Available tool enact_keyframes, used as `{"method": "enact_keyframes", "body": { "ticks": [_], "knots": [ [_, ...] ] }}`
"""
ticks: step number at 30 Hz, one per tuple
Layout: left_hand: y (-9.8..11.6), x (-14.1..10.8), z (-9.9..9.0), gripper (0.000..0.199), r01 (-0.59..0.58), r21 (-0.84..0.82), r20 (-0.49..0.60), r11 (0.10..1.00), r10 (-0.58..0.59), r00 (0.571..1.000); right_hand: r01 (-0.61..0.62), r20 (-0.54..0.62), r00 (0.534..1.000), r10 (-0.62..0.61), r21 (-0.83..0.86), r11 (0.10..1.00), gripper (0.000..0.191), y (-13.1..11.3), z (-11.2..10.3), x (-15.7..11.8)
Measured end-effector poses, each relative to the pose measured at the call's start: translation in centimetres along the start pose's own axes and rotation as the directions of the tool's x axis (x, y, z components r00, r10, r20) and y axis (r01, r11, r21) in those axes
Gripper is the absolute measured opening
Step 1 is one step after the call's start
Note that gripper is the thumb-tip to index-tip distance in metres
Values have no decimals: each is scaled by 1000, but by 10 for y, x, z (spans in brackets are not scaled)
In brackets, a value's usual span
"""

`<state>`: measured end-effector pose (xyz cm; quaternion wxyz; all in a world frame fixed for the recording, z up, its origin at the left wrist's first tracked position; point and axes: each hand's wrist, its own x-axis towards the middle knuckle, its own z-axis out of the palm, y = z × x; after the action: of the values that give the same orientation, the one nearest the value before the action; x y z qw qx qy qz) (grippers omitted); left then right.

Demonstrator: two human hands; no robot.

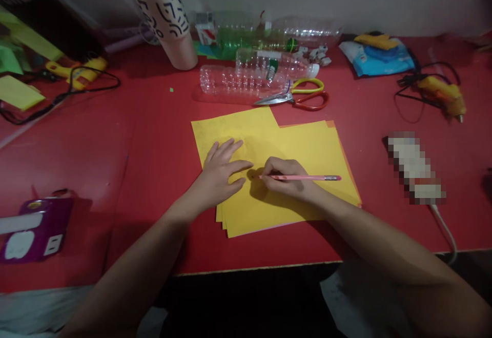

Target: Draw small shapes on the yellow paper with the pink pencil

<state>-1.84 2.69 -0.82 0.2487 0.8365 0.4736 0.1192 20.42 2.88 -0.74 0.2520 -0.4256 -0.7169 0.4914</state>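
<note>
A stack of yellow paper sheets [311, 148] lies on the red table, with an orange sheet edge [346, 153] showing at its right side. My left hand [223, 171] rests on the left part of the top sheet, fingers spread and holding nothing. Between the fingers of my right hand [284, 176] is a pink pencil [307, 177]. Its eraser end points right, and its tip is low over the paper near my left thumb. Whether the tip touches the sheet I cannot tell. Faint marks show near the top left of the paper.
Scissors [292, 97] lie just behind the paper, against clear plastic bottles [242, 81]. A tumbler [165, 15] stands at the back left. Glue guns [442, 94] with cords [96, 86] lie at both sides. A pixelated device [415, 169] with a cable is at right, a purple package [38, 225] at left.
</note>
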Motion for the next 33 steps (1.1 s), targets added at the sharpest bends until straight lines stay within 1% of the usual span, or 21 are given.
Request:
{"method": "enact_keyframes", "body": {
  "ticks": [14, 20, 33],
  "knots": [
    [0, 0, 1, 32, -11, 3, -20, 1000, 11, 1000, 41, 14, 999, -41, -26, 999, 10, 3, 1, 0],
    [2, 1, -1, 32, 18, 3, 9, 1000, -18, 1000, 54, 9, 998, -54, -9, 998, 11, 2, 1, -1],
    [0, 0, 0, 34, 4, -9, 7, 1000, -4, 1000, 8, -53, 999, -7, 19, 1000, 14, -2, 2, -5]
  ]
}}
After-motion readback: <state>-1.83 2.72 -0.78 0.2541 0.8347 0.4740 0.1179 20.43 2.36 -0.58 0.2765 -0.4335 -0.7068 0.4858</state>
